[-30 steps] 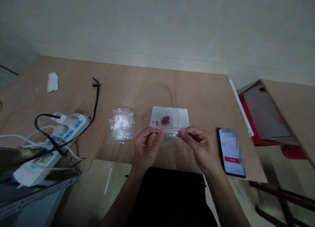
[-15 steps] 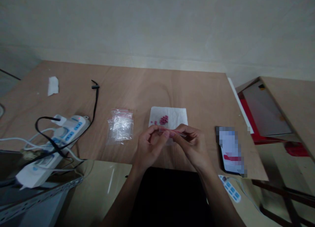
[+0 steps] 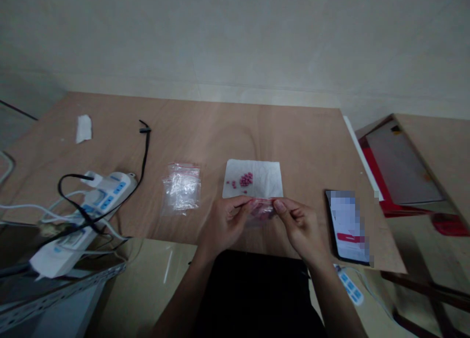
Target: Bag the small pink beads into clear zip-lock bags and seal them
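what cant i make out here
Head view, plastic bag: contents blurred; gripped parts covered by left hand and right hand.
Head view, white paper: near edge mostly hidden by the hands.
Head view, phone: screen text pixelated or too small.
Head view, pink beads: too small to count surely.

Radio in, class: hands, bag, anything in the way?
Left hand, right hand: pinching plastic bag. Nothing visibly blocking hands. Pink beads on white paper just beyond.

Black clothing (image 3: 257, 299); bare forearms (image 3: 333, 289), left hand (image 3: 226, 226), right hand (image 3: 303, 228).
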Demonstrator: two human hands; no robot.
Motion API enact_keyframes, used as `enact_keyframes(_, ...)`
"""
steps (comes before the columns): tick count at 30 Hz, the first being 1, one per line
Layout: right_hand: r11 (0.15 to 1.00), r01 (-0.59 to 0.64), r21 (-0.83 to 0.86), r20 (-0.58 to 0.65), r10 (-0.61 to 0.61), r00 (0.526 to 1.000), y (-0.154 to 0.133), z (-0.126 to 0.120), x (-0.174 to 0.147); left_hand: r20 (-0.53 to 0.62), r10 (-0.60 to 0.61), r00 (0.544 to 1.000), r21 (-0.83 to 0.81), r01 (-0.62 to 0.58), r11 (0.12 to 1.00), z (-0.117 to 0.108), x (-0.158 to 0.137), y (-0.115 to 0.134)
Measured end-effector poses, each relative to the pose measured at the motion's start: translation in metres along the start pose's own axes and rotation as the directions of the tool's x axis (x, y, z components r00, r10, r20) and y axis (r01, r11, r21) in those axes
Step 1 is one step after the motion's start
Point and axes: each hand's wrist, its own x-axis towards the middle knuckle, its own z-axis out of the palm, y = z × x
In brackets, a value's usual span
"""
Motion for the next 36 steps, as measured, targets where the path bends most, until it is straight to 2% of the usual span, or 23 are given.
enact_keyframes(2, 0.999, 0.008, -0.044, -0.053, -0.011, 0.999, 0.001, -0.006, 0.0, 0.07, -0.024, 0.997, 0.024, 0.022, 0.999, -0.007, -0.001, -0.003)
enact_keyframes(3, 0.997, 0.005, -0.074, -0.113, -0.013, 0.993, 0.003, -0.011, 0.001, 0.052, -0.029, 0.998, 0.042, 0.027, 0.999, -0.012, -0.001, -0.006)
enact_keyframes(4, 0.994, -0.007, -0.113, -0.196, -0.015, 0.98, 0.006, -0.018, 0.003, -0.015, -0.027, 1.0, 0.073, 0.028, 0.997, -0.018, -0.002, -0.01)
enact_keyframes(5, 0.987, -0.026, -0.16, -0.287, -0.022, 0.958, 0.009, -0.026, 0.007, -0.132, -0.01, 0.991, 0.127, 0.027, 0.992, -0.025, -0.003, -0.015)
enact_keyframes(6, 0.975, -0.051, -0.217, -0.368, -0.033, 0.929, 0.013, -0.035, 0.011, -0.273, 0.025, 0.962, 0.205, 0.033, 0.978, -0.033, -0.005, -0.02)
enact_keyframes(7, 0.954, -0.082, -0.289, -0.429, -0.052, 0.902, 0.017, -0.044, 0.018, -0.427, 0.077, 0.901, 0.312, 0.067, 0.948, -0.04, -0.005, -0.026)
enact_keyframes(9, 0.881, -0.146, -0.45, -0.465, -0.091, 0.881, 0.026, -0.063, 0.033, -0.643, 0.211, 0.737, 0.517, 0.213, 0.829, -0.055, -0.006, -0.037)
enact_keyframes(10, 0.838, -0.167, -0.52, -0.458, -0.109, 0.882, 0.031, -0.071, 0.042, -0.689, 0.245, 0.682, 0.575, 0.309, 0.757, -0.062, -0.005, -0.042)
enact_keyframes(11, 0.803, -0.179, -0.569, -0.45, -0.121, 0.885, 0.036, -0.078, 0.051, -0.709, 0.255, 0.658, 0.613, 0.395, 0.685, -0.067, -0.004, -0.046)
enact_keyframes(12, 0.762, -0.188, -0.62, -0.438, -0.138, 0.888, 0.04, -0.084, 0.059, -0.717, 0.244, 0.652, 0.634, 0.467, 0.617, -0.071, -0.002, -0.05)
enact_keyframes(15, 0.626, -0.185, -0.758, -0.409, -0.235, 0.882, 0.05, -0.092, 0.073, -0.713, 0.182, 0.677, 0.669, 0.578, 0.468, -0.075, 0.004, -0.057)
enact_keyframes(17, 0.553, -0.155, -0.818, -0.38, -0.318, 0.869, 0.052, -0.09, 0.072, -0.712, 0.166, 0.682, 0.677, 0.604, 0.422, -0.074, 0.006, -0.06)
enact_keyframes(18, 0.549, -0.129, -0.826, -0.368, -0.351, 0.861, 0.051, -0.086, 0.069, -0.707, 0.167, 0.687, 0.684, 0.603, 0.411, -0.073, 0.007, -0.061)
enact_keyframes(20, 0.577, -0.048, -0.815, -0.327, -0.39, 0.861, 0.046, -0.075, 0.059, -0.695, 0.208, 0.688, 0.701, 0.583, 0.41, -0.072, 0.006, -0.061)
enact_keyframes(23, 0.672, 0.115, -0.732, -0.22, -0.392, 0.893, 0.029, -0.045, 0.043, -0.643, 0.324, 0.694, 0.753, 0.496, 0.433, -0.07, -0.001, -0.057)
enact_keyframes(26, 0.794, 0.27, -0.545, -0.09, -0.376, 0.922, 0.01, -0.005, 0.037, -0.543, 0.433, 0.72, 0.821, 0.345, 0.456, -0.063, -0.009, -0.046)
enact_keyframes(28, 0.85, 0.323, -0.417, 0.01, -0.351, 0.936, 0.0, 0.021, 0.04, -0.469, 0.473, 0.745, 0.85, 0.237, 0.47, -0.057, -0.012, -0.039)
enact_keyframes(31, 0.876, 0.344, -0.339, 0.145, -0.313, 0.939, -0.002, 0.05, 0.052, -0.415, 0.473, 0.777, 0.859, 0.164, 0.485, -0.051, -0.01, -0.037)
enact_keyframes(33, 0.874, 0.34, -0.346, 0.192, -0.289, 0.938, 0.003, 0.061, 0.061, -0.425, 0.425, 0.799, 0.85, 0.192, 0.49, -0.054, -0.006, -0.042)
enact_keyframes(36, 0.877, 0.309, -0.367, 0.197, -0.251, 0.948, 0.013, 0.071, 0.07, -0.455, 0.336, 0.825, 0.834, 0.262, 0.486, -0.065, -0.001, -0.054)
